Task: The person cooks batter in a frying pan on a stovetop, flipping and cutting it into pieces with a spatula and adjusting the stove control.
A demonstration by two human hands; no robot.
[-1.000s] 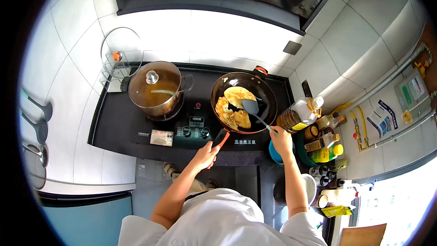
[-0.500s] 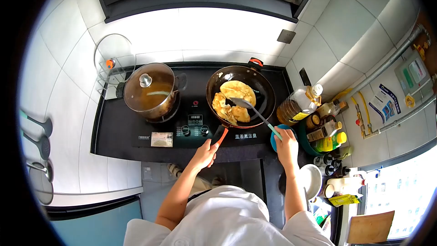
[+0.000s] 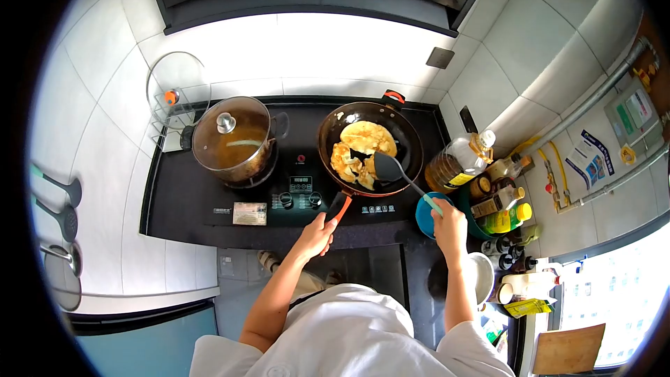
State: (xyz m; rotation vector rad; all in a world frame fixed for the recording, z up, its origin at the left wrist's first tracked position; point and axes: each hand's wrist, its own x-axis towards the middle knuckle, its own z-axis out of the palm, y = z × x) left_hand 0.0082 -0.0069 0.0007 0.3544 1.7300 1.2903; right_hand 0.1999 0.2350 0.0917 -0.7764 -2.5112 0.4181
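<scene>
My left hand [image 3: 316, 237] is closed round the orange and black handle of a dark frying pan [image 3: 410, 126] on the right side of the cooktop. Several yellow pieces of fried egg [image 3: 368, 138] lie in the pan, a large round one at the back and broken ones nearer me. My right hand [image 3: 450, 225] grips the green handle of a spatula [image 3: 388, 167]. Its dark blade is inside the pan, against the right side of the broken egg and partly covering it. Under the spatula's handle, beside the pan, sits a blue bowl [image 3: 424, 218].
A lidded glass pot [image 3: 234, 146] stands on the left of the cooktop [image 3: 174, 202]. Right of the pan are a large oil bottle [image 3: 459, 162] and several sauce bottles [image 3: 506, 218]. A white plate [image 3: 483, 278] lies near my right forearm. Utensils [image 3: 66, 223] hang at the left wall.
The spatula blade has moved right and nearer me, from the middle of the egg to its right edge. My right hand has shifted slightly right and nearer me. My left hand stays on the pan handle.
</scene>
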